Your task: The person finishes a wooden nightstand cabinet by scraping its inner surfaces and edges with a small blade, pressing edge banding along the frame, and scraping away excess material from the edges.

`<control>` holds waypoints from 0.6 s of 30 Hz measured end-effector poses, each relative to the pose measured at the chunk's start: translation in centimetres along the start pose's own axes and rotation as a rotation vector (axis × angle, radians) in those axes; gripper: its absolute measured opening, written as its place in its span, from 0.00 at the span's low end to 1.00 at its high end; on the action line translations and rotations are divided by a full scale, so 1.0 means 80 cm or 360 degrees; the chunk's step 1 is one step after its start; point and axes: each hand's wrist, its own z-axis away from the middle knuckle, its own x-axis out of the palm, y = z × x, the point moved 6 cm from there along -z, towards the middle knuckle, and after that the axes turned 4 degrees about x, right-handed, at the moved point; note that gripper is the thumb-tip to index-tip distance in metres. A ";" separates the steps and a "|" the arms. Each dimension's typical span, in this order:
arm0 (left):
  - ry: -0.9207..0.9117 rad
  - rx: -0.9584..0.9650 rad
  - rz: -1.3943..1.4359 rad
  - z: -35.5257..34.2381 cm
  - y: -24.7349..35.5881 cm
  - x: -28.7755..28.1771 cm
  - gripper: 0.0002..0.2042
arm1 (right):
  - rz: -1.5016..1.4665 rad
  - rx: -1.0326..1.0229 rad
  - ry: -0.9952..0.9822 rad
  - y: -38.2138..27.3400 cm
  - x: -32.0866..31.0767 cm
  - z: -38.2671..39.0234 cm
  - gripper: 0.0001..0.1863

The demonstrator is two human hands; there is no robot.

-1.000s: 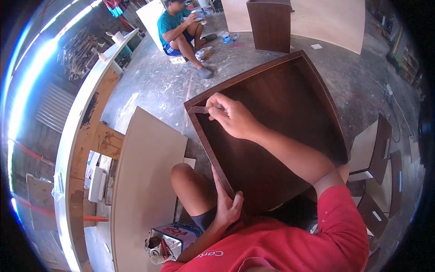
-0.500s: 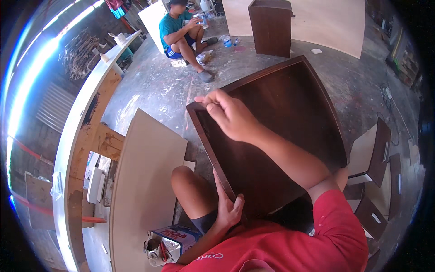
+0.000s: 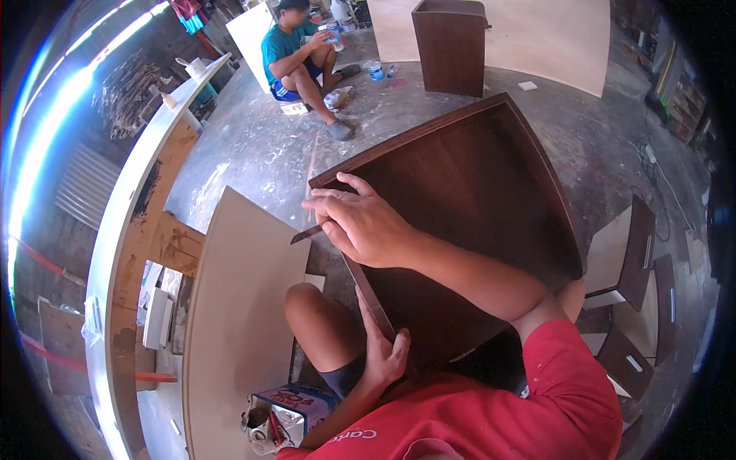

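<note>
A large dark brown wooden panel with raised edges, like a shallow tray or drawer front [image 3: 460, 207], lies tilted across my lap. Near its lower left corner my left hand [image 3: 383, 349] is closed round the raised edge, thumb inside and fingers outside. My right hand [image 3: 356, 222] is at the upper part of that same left edge, with some fingers stretched and the thumb bent in. From under it pokes a thin dark strip [image 3: 307, 234], its other end hidden by the hand; its exact kind does not show.
A pale board [image 3: 238, 291] leans at my left beside a long bench [image 3: 115, 253]. An open metal can [image 3: 287, 418] stands by my leg. Drawers with brown fronts [image 3: 632, 253] lie at right. Ahead, a person [image 3: 295, 61] sits on the floor near a brown cabinet [image 3: 451, 50].
My right hand has moved down and left along the panel's edge, and the dark strip now shows beneath it. My left hand keeps its hold. The view has shifted slightly.
</note>
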 end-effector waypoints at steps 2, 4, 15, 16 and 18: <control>-0.0015 0.0012 -0.0070 -0.001 0.008 0.001 0.50 | 0.0061 0.0018 -0.0026 0.010 -0.006 -0.003 0.09; 0.0022 -0.0001 -0.0052 -0.003 0.017 0.001 0.50 | 0.0122 0.0044 -0.0015 0.018 -0.018 -0.003 0.08; 0.0004 0.0019 -0.0050 -0.007 0.013 -0.002 0.50 | 0.0335 0.0308 0.0217 0.082 -0.106 0.023 0.07; -0.0005 0.0084 -0.0217 -0.008 0.017 -0.002 0.50 | 0.0335 0.0307 0.0215 0.084 -0.110 0.025 0.07; 0.0035 -0.0015 0.0005 -0.007 0.021 0.002 0.50 | 0.0351 0.0387 0.0333 0.092 -0.120 0.030 0.06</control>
